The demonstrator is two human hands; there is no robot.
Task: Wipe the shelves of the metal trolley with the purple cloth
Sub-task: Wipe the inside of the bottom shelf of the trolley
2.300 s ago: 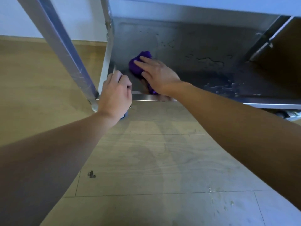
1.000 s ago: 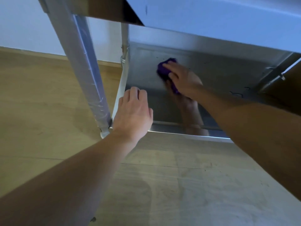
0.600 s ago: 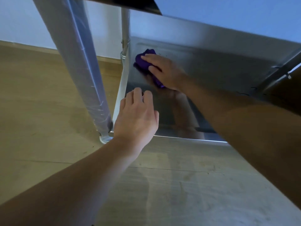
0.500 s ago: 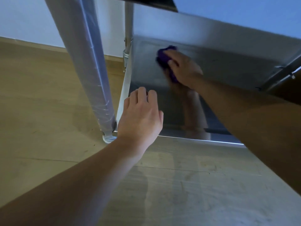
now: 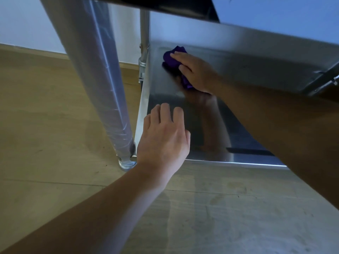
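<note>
Near the far left corner of the shiny, low stainless-steel trolley shelf (image 5: 165, 92), a crumpled purple cloth (image 5: 173, 59) is lying pressed flat against the metal. Only its far end and a strip at the near side are showing, the rest being covered by the right hand (image 5: 195, 72), whose fingers are lying loosely extended over it, pinning the cloth down rather than clenching it. The right forearm is running off the frame's right edge, and its dim reflection is showing in the shelf surface. The left hand (image 5: 164, 142) is resting palm down at the shelf's near left corner, fingers relaxed and together, gripping nothing. Just beside it, a thick plastic-wrapped metal leg (image 5: 102, 79) is standing on the pale wooden floor (image 5: 45, 116). The shelf above (image 5: 275, 17) is cutting off the top, and the shelf's right side is getting lost behind the arm.
</note>
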